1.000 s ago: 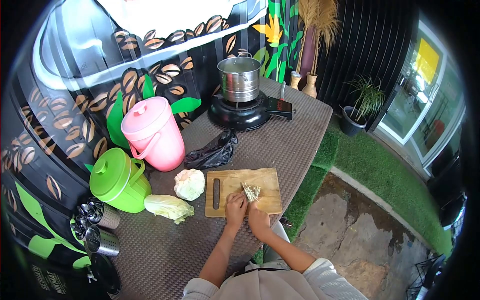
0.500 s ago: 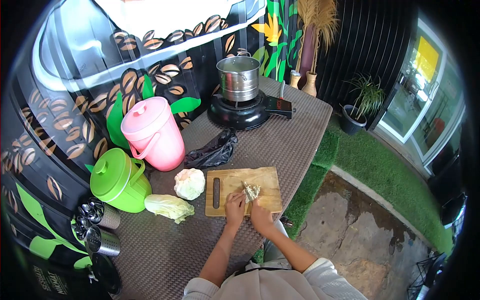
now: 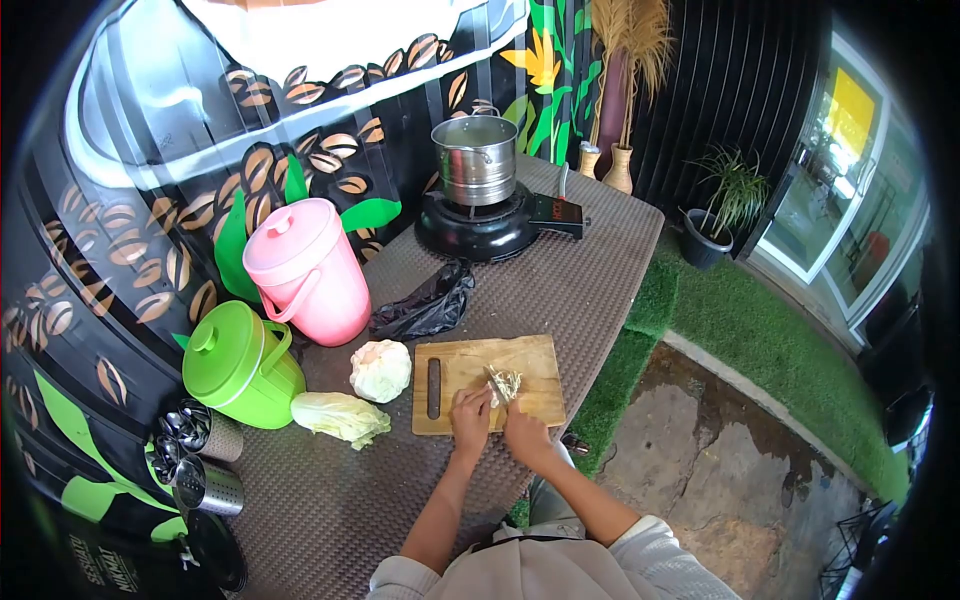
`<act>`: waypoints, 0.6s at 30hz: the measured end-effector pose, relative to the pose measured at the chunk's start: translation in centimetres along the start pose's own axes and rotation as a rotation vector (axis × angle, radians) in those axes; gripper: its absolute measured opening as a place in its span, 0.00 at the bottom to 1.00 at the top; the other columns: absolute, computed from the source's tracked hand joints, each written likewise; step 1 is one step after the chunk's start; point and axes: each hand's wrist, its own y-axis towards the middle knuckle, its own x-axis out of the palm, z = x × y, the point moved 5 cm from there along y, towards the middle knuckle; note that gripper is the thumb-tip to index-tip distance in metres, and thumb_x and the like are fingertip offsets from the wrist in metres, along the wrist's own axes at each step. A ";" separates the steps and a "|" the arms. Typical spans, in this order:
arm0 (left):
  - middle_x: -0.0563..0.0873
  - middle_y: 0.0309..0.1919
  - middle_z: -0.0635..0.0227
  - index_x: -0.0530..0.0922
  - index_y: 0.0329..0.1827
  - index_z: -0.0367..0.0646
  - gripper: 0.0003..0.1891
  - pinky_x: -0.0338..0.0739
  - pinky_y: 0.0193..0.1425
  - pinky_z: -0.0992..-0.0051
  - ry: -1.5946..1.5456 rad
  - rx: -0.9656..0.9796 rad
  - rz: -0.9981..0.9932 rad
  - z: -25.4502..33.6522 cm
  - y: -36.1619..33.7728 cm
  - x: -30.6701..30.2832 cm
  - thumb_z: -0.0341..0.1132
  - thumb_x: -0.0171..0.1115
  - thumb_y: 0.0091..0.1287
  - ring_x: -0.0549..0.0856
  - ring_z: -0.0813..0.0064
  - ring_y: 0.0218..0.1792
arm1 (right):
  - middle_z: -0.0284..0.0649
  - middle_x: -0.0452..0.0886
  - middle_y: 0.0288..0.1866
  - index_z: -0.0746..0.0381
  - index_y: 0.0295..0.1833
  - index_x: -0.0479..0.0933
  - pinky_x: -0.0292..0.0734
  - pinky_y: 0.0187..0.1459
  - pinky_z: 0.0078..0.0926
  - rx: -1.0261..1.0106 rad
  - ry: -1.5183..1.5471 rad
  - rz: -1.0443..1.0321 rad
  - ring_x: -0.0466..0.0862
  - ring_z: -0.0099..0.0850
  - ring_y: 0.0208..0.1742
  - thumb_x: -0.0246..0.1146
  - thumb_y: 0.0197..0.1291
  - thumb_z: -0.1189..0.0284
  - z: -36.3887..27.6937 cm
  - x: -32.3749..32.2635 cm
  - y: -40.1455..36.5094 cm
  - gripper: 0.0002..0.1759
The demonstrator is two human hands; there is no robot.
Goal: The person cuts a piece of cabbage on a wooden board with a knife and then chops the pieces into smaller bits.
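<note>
A wooden cutting board [image 3: 540, 360] lies near the table's right edge, under both hands. My right hand [image 3: 528, 440] is closed around a knife, whose thin blade [image 3: 497, 387] points away and to the left; its handle is hidden in the fist. Curled beside the blade, my left hand [image 3: 471, 415] presses on a small pale vegetable piece, mostly covered by the fingers. Pale, thin vegetable shreds [image 3: 508, 382] are heaped just beyond the blade. To the left of the board sit a round cabbage [image 3: 380, 371] and a long napa cabbage [image 3: 341, 418].
A pink lidded jug [image 3: 318, 280] and a green one [image 3: 240, 370] stand by the wall. A black plastic bag [image 3: 428, 303] lies behind the board. Farther back, a steel pot [image 3: 476, 165] rests on a portable stove [image 3: 475, 230]. Cutlery holders [image 3: 213, 487] stand front left.
Both hands stay at the board with only slight movement. The knife blade shows a little more clearly beside the shreds, and the view has shifted very slightly.
</note>
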 end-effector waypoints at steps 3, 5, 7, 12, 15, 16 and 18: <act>0.89 0.45 0.60 0.87 0.44 0.36 0.09 0.78 0.53 0.68 -0.002 -0.017 -0.001 0.0 0.0 0.0 0.24 0.64 0.62 0.82 0.62 0.47 | 0.50 0.84 0.27 0.68 0.48 0.66 0.84 0.29 0.40 -0.141 -0.006 -0.042 0.88 0.47 0.30 0.56 0.60 0.75 -0.4 -1.2 -0.6 0.12; 0.89 0.46 0.60 0.87 0.44 0.36 0.10 0.78 0.53 0.68 -0.011 -0.021 -0.005 -0.2 -0.1 0.0 0.24 0.64 0.62 0.82 0.62 0.47 | 0.51 0.84 0.28 0.68 0.48 0.66 0.84 0.29 0.40 -0.051 -0.016 -0.014 0.87 0.47 0.30 0.57 0.60 0.75 -0.6 -0.7 -1.7 0.13; 0.88 0.46 0.60 0.87 0.45 0.36 0.10 0.78 0.53 0.67 -0.023 -0.025 -0.008 -0.3 0.1 0.1 0.23 0.64 0.62 0.82 0.62 0.48 | 0.51 0.84 0.28 0.68 0.48 0.66 0.83 0.30 0.41 -0.009 -0.026 0.061 0.87 0.47 0.30 0.57 0.60 0.74 -1.1 1.3 -1.9 0.14; 0.88 0.46 0.60 0.86 0.44 0.35 0.10 0.78 0.53 0.66 0.005 -0.003 0.010 -0.8 -0.2 0.5 0.23 0.63 0.61 0.81 0.60 0.48 | 0.51 0.85 0.30 0.68 0.48 0.68 0.84 0.35 0.42 -0.012 0.034 0.008 0.88 0.46 0.34 0.57 0.60 0.73 -0.5 0.2 0.7 0.13; 0.88 0.45 0.59 0.85 0.43 0.36 0.09 0.77 0.54 0.65 0.007 -0.037 0.004 -0.1 0.2 0.2 0.23 0.62 0.61 0.82 0.59 0.49 | 0.58 0.83 0.31 0.70 0.47 0.66 0.80 0.38 0.53 -0.068 0.148 -0.102 0.86 0.55 0.35 0.54 0.63 0.70 0.2 -2.2 1.7 0.14; 0.88 0.45 0.59 0.85 0.43 0.36 0.09 0.77 0.54 0.65 0.007 -0.037 0.004 0.1 0.2 0.0 0.23 0.62 0.61 0.82 0.59 0.49 | 0.58 0.83 0.31 0.70 0.47 0.66 0.80 0.38 0.53 -0.068 0.148 -0.103 0.86 0.55 0.35 0.54 0.63 0.70 0.0 -2.6 1.0 0.14; 0.87 0.44 0.59 0.85 0.42 0.36 0.09 0.77 0.53 0.64 0.017 -0.030 -0.011 0.4 0.5 -0.1 0.22 0.62 0.60 0.82 0.58 0.49 | 0.55 0.83 0.31 0.69 0.47 0.66 0.81 0.38 0.52 -0.052 0.096 -0.129 0.86 0.53 0.35 0.56 0.62 0.70 -0.2 -2.3 -0.4 0.14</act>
